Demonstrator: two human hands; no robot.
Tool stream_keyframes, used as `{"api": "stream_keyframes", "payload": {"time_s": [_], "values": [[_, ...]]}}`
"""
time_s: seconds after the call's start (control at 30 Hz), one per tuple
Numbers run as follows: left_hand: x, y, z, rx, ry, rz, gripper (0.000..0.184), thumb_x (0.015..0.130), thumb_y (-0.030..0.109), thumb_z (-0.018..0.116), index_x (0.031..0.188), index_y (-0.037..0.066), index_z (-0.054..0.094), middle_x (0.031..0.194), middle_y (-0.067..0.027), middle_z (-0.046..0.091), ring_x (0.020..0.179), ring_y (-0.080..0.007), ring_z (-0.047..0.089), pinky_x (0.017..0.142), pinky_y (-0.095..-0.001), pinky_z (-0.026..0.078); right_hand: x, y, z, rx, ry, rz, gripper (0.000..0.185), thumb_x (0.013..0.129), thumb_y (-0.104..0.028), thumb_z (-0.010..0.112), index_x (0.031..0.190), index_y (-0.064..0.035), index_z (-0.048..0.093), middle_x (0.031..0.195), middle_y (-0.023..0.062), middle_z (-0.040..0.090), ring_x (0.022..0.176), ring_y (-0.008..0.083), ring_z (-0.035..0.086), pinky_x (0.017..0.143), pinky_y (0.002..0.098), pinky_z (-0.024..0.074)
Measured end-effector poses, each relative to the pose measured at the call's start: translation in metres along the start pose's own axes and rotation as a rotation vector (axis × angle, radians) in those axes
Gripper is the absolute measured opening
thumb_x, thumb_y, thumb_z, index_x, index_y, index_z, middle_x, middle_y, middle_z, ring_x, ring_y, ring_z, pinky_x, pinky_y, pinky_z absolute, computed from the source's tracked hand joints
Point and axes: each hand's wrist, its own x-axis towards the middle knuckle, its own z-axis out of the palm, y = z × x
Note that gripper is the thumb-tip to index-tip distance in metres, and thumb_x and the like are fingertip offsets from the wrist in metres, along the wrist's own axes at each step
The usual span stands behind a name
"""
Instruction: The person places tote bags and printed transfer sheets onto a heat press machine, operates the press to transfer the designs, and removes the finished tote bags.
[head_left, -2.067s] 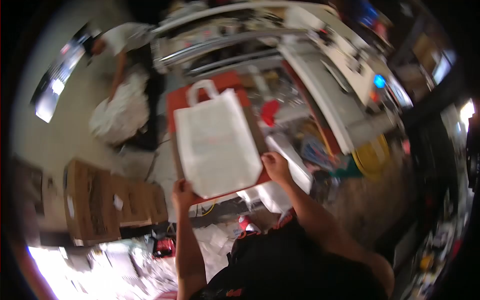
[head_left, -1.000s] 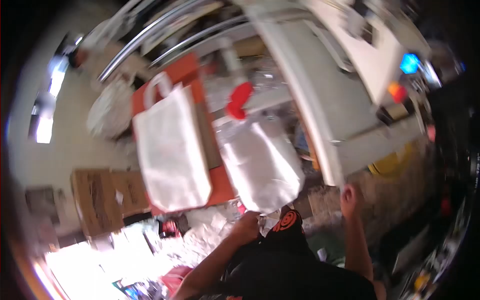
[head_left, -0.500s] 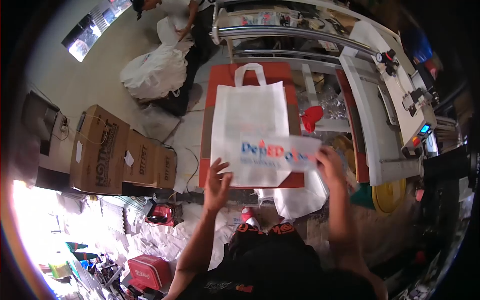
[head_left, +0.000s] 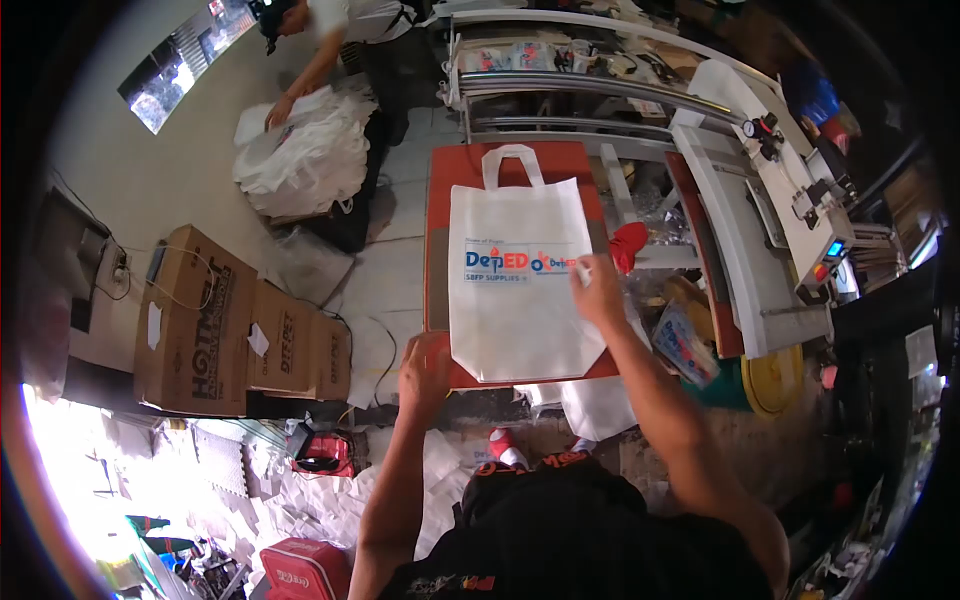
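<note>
A white bag (head_left: 520, 335) with its handle loop at the far end lies flat on a red board (head_left: 440, 165). Across the bag's middle rests a printed transfer sheet (head_left: 497, 262) with blue and red lettering. My right hand (head_left: 597, 290) is at the sheet's right end, its fingers closed on that edge. At the bag's lower left, my left hand (head_left: 425, 372) rests on the board's edge beside the bag; its fingers are bent and partly hidden.
A press machine (head_left: 740, 250) with metal rails stands right and behind. Cardboard boxes (head_left: 200, 330) are at left. Back left, another person's hand (head_left: 280, 110) touches a pile of white bags (head_left: 310, 160). A red cloth (head_left: 628, 245) hangs beside the board.
The printed sheet has moved left and down flat onto the bag, with my right hand following. My left hand has shifted down to the board's edge. The other person's hand now reaches onto the pile.
</note>
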Motion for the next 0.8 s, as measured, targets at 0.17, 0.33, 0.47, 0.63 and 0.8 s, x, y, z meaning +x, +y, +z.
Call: {"api": "stream_keyframes", "payload": {"time_s": [0.17,0.33,0.47,0.63,0.8], "values": [[0.061,0.025,0.049,0.22,0.042,0.346,0.052,0.093,0.022,0.065,0.141,0.005,0.052,0.143,-0.0176,0.053,0.133,-0.0381,0.049,0.109,-0.051,0.041,-0.042,-0.019,0.011,-0.201,-0.19,-0.249,0.056,0.095,-0.038,0.067,0.133,0.0011,0.058,0.143,0.0219,0.052,0.135,0.0396,0.046,0.109,0.0524,0.0386],[0.068,0.01,0.082,0.46,-0.027,0.234,0.061,0.096,0.034,0.059,0.149,0.008,0.046,0.154,-0.016,0.046,0.137,-0.0372,0.045,0.109,-0.0547,0.039,-0.047,-0.009,0.015,-0.308,-0.292,-0.154,0.069,0.099,-0.047,0.057,0.147,0.0021,0.049,0.161,0.0236,0.034,0.149,0.0438,0.03,0.118,0.0537,0.0292],[0.064,-0.003,0.088,0.534,0.0,0.283,0.057,0.098,0.034,0.056,0.149,0.009,0.048,0.156,-0.0125,0.045,0.138,-0.034,0.045,0.111,-0.0528,0.037,-0.052,-0.002,0.018,-0.264,-0.266,-0.172,0.071,0.1,-0.046,0.057,0.149,0.0036,0.045,0.162,0.0235,0.031,0.15,0.0434,0.027,0.12,0.0541,0.0266],[0.064,-0.005,0.088,0.496,0.003,0.272,0.051,0.1,0.031,0.053,0.146,0.01,0.053,0.155,-0.01,0.047,0.138,-0.0327,0.044,0.112,-0.052,0.035,-0.051,0.0,0.019,-0.201,-0.231,-0.17,0.072,0.1,-0.044,0.057,0.15,0.005,0.042,0.163,0.0239,0.028,0.151,0.0434,0.026,0.123,0.0539,0.0226],[0.063,-0.002,0.089,0.501,0.05,0.309,0.051,0.098,0.029,0.056,0.144,0.009,0.054,0.152,-0.0095,0.051,0.136,-0.0325,0.047,0.113,-0.0498,0.035,-0.052,0.001,0.02,-0.212,-0.244,-0.175,0.072,0.1,-0.044,0.057,0.151,0.0051,0.042,0.164,0.0244,0.027,0.151,0.0435,0.025,0.123,0.0534,0.0213]]}}
